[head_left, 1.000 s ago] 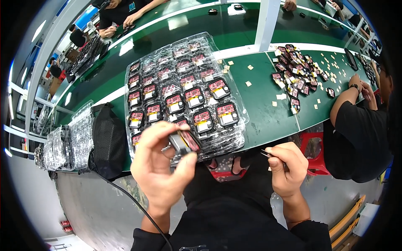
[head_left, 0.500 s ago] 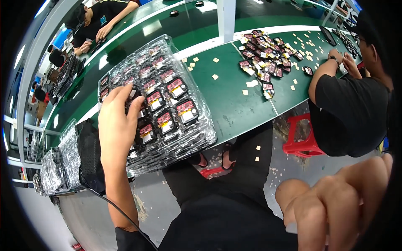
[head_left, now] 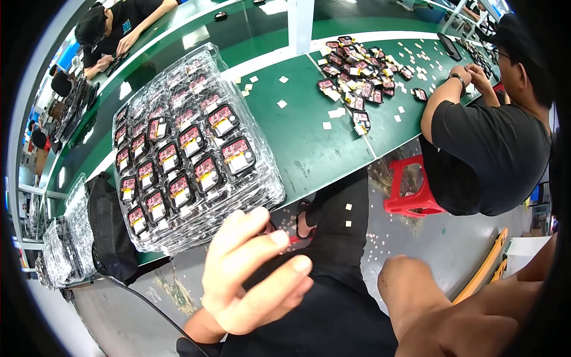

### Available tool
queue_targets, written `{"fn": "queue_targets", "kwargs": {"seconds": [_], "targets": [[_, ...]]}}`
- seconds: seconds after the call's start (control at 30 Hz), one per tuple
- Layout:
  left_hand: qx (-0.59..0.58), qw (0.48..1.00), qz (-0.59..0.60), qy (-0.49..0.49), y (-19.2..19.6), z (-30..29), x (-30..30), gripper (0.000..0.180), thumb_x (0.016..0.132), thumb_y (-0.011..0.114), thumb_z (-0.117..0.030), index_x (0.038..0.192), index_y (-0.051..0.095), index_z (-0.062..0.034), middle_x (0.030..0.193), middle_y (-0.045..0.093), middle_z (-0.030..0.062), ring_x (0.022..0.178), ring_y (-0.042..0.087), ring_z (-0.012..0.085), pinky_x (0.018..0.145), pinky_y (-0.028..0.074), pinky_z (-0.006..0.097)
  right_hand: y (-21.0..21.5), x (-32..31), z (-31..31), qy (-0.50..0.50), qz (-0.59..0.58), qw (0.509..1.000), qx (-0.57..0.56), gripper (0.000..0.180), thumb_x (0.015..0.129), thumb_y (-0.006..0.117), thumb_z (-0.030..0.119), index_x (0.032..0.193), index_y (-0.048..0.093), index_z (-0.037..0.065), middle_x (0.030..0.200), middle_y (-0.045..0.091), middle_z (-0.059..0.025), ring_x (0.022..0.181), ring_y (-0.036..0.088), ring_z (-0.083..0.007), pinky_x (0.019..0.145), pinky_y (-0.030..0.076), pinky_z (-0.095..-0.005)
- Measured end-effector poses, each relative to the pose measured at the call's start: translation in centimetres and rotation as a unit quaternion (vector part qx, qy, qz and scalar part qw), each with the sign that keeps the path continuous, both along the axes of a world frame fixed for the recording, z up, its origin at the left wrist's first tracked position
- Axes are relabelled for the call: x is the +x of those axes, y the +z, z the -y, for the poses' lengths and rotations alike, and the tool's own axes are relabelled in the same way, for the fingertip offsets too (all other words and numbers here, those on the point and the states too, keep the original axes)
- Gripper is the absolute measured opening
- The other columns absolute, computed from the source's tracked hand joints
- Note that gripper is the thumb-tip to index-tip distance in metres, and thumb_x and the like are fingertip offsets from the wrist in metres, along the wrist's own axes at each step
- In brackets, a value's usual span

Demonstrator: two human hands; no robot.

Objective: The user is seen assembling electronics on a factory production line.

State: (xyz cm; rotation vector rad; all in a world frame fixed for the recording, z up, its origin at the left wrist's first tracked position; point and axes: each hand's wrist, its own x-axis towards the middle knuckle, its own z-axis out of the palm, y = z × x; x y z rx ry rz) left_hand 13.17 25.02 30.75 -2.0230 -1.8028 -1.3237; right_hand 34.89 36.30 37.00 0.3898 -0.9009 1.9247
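Note:
My left hand [head_left: 253,273] is raised over my lap, just off the near corner of a stack of clear plastic trays [head_left: 205,229]. Its fingers are curled but spread apart, and I see nothing in them. The top tray holds rows of small black device housings [head_left: 168,156] with reddish faces, white patches and yellow strips. Very close and large at the lower right, my right hand [head_left: 464,324] looks closed, with a bent finger showing. Whatever it may hold is hidden.
A loose pile of similar housings [head_left: 357,71] lies on the green table [head_left: 297,149] among scattered pale squares. One person [head_left: 488,137] sits at the right by a red stool [head_left: 410,187]; another works across the table [head_left: 119,35]. A black mesh bag [head_left: 110,220] hangs beside the trays.
My left hand has drawn back from the tray toward me, and its fingers have come off the housings. My right hand has dropped lower. The whole view has shifted slightly.

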Motion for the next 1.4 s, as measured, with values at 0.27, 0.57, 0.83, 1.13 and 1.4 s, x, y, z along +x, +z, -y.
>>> {"fn": "queue_targets", "kwargs": {"seconds": [0.27, 0.57, 0.83, 1.13, 1.4], "targets": [[-0.037, 0.992, 0.091, -0.081, -2.9, -0.4, 3.0, 0.027, 0.089, 0.081, -0.026, 0.107, 0.073, -0.0085, 0.119, 0.066, 0.0175, 0.120, 0.064, 0.0437, 0.104, 0.050, 0.056, -0.3, -2.6, -0.5, -0.031, -0.009, 0.999, -0.039, 0.015, 0.110, 0.044, 0.015, 0.112, 0.040, 0.001, 0.094, 0.050, -0.0110, 0.067, 0.057, -0.0245, 0.049, 0.053, -0.0382], [-0.020, 0.978, 0.199, -0.051, -6.2, 0.5, 4.0, 0.027, 0.090, 0.079, -0.022, 0.106, 0.071, -0.0006, 0.113, 0.068, 0.0208, 0.112, 0.068, 0.0426, 0.099, 0.055, 0.053, -2.6, -2.0, -3.5, -0.178, 0.102, 0.978, -0.033, 0.014, 0.111, 0.043, 0.018, 0.119, 0.047, 0.009, 0.093, 0.048, -0.0062, 0.057, 0.041, -0.0132, 0.044, 0.038, -0.0303], [-0.038, 0.973, 0.222, -0.052, -6.9, -0.4, 4.4, 0.026, 0.088, 0.080, -0.013, 0.108, 0.072, 0.0014, 0.113, 0.069, 0.0197, 0.105, 0.071, 0.0377, 0.095, 0.057, 0.046, -16.8, -6.9, -14.3, -0.483, 0.713, 0.413, 0.296, 0.075, 0.082, 0.083, 0.048, 0.133, 0.054, 0.000, 0.129, 0.057, -0.0216, 0.100, 0.068, -0.0457, 0.085, 0.056, -0.0528], [-0.077, 0.972, 0.220, -0.039, -6.5, -2.0, 4.1, 0.033, 0.082, 0.081, -0.005, 0.113, 0.071, 0.0005, 0.115, 0.069, 0.0200, 0.101, 0.071, 0.0334, 0.087, 0.058, 0.039, -17.0, -6.1, -15.3, -0.463, 0.656, 0.504, 0.318, 0.047, 0.084, 0.077, 0.021, 0.125, 0.062, 0.003, 0.114, 0.067, -0.0174, 0.099, 0.070, -0.0391, 0.084, 0.057, -0.0469], [-0.149, 0.902, 0.405, -0.003, -5.9, -4.6, 4.1, 0.067, 0.082, 0.085, -0.007, 0.141, 0.054, 0.0036, 0.139, 0.055, 0.0220, 0.112, 0.068, 0.0281, 0.088, 0.060, 0.034, -10.8, -3.2, -6.1, -0.285, 0.537, 0.618, 0.498, 0.064, 0.078, 0.083, 0.016, 0.132, 0.056, -0.002, 0.117, 0.070, -0.0144, 0.085, 0.074, -0.0314, 0.067, 0.061, -0.0356]]}}
